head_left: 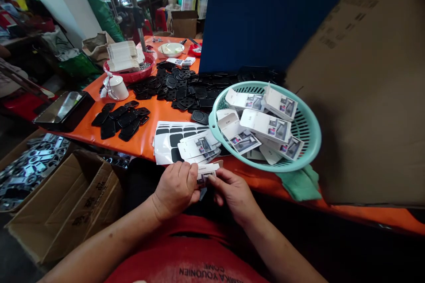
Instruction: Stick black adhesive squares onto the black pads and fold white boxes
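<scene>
A small printed cardboard box (pixel 206 169) is between my two hands, just off the front edge of the table. My left hand (pixel 177 184) is closed round its left side. My right hand (pixel 234 192) pinches its right side with thumb and fingers. Just beyond lie several flat printed boxes (pixel 198 147) on white sheets with black rounded shapes (pixel 162 141). To the right stands a mint-green plastic basket (pixel 314 141) holding several white printed boxes (pixel 265 124). What is inside the held box is hidden.
Many black plastic plates (pixel 181 86) cover the orange table (pixel 142 150). A white mug (pixel 114 87) and a red basket (pixel 151 68) of white cartons stand behind. Cardboard boxes (pixel 66 212) sit at lower left, one with metal parts. A large cardboard panel (pixel 375 97) rises at right.
</scene>
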A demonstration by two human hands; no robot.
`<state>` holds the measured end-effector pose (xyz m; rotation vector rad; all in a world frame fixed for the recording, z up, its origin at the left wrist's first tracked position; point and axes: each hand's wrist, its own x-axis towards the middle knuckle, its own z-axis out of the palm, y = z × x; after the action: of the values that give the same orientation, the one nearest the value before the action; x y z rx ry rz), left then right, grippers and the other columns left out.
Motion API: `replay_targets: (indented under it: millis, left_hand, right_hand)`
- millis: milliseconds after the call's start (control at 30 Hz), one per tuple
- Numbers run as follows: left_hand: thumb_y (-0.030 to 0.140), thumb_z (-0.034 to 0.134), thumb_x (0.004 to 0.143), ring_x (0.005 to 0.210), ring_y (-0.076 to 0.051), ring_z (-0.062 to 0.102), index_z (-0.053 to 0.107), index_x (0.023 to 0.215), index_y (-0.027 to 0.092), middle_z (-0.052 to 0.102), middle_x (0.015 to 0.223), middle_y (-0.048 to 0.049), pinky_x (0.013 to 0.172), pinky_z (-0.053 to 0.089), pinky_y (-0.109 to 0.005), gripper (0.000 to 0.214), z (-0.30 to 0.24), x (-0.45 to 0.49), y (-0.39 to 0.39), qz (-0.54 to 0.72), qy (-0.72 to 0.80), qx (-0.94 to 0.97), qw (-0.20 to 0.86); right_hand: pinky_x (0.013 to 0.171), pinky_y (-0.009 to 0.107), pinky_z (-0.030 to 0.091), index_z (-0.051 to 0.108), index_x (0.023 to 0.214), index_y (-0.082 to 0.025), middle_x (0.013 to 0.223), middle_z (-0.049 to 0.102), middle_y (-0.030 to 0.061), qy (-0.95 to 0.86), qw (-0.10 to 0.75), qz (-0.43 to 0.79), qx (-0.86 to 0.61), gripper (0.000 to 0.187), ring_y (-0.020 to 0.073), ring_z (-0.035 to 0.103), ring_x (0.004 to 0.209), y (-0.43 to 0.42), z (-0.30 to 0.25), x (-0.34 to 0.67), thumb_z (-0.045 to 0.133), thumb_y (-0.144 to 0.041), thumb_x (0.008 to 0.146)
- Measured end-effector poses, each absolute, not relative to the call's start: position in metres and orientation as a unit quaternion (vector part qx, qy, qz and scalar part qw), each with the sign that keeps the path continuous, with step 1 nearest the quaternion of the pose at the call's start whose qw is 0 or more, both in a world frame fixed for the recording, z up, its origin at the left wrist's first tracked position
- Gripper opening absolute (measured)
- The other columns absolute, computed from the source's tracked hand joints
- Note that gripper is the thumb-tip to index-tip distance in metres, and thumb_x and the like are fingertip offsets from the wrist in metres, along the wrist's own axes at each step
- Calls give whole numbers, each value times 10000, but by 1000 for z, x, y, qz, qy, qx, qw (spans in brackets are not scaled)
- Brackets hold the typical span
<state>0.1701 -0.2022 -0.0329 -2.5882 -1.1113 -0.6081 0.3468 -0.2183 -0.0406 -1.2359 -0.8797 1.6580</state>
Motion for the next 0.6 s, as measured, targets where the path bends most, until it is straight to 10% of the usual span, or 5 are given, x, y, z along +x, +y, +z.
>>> replay_targets:
  millis: [133, 367, 600]
  left_hand:
    - [241, 525, 854, 639, -230, 572, 613, 895, 103, 627, 728, -89, 570, 455, -339, 169, -38, 173, -208, -204, -394, -896, 4]
    - [414, 590, 871, 736, -166, 614, 598, 1031, 152, 687, 891, -57, 646, 473, -257, 307, -46, 187, -223, -313, -462, -558, -614]
    - [386, 554, 915, 918, -171, 616, 252, 1430, 207, 640, 1072, -79, 826, 481, -309, 623, -56, 184, -234, -353, -400, -555, -639]
  right_hand:
    - [324, 173, 274, 677, 738, -162, 555, 551, -31, -448, 391, 639, -489, 289, 47, 402, 349, -219, -31, 353, 711, -446, 780]
    - [570, 250, 520, 728, 983, -225, 937, 625, 43, -617, 522, 248, -533, 175, 83, 542, 534, -226, -42, 374, 712, -240, 810]
    - [649, 282, 537, 731, 982, -234, 816, 685, 45, -597, 508, 375, -495, 138, 183, 657, 724, -249, -63, 370, 642, -238, 876]
